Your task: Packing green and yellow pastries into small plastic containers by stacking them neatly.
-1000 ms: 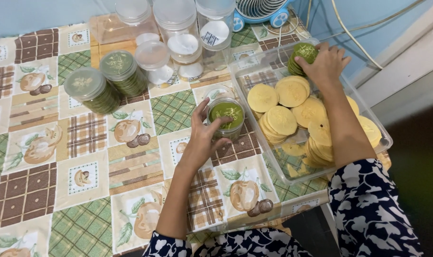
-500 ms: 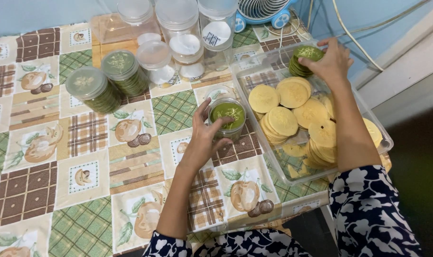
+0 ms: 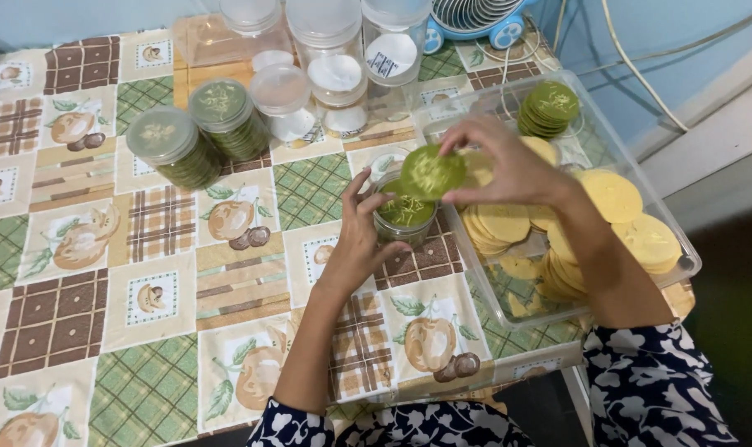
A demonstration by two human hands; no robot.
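Jar [image 3: 402, 217] half-filled green wafers, bin [image 3: 632, 141] yellow wafers

Your right hand [image 3: 508, 170] holds a green wafer [image 3: 431, 172]. The jar [image 3: 403, 218] contents: green. Tray [image 3: 508, 310]: clear, with yellow wafers [image 3: 616, 194]. Table [image 3: 144, 273] cloth: green and brown checks, fruit prints. Your sleeves [image 3: 649, 389]: dark with white flowers.

Open jar [image 3: 403, 219]: on the bench [image 3: 103, 281] before you, just left of the tray [image 3: 682, 269].
Filled jars [image 3: 196, 141]: behind it, to your left.
Wafer stacks [image 3: 616, 199]: in the tray.
Fan [image 3: 475, 16]: behind the tray.
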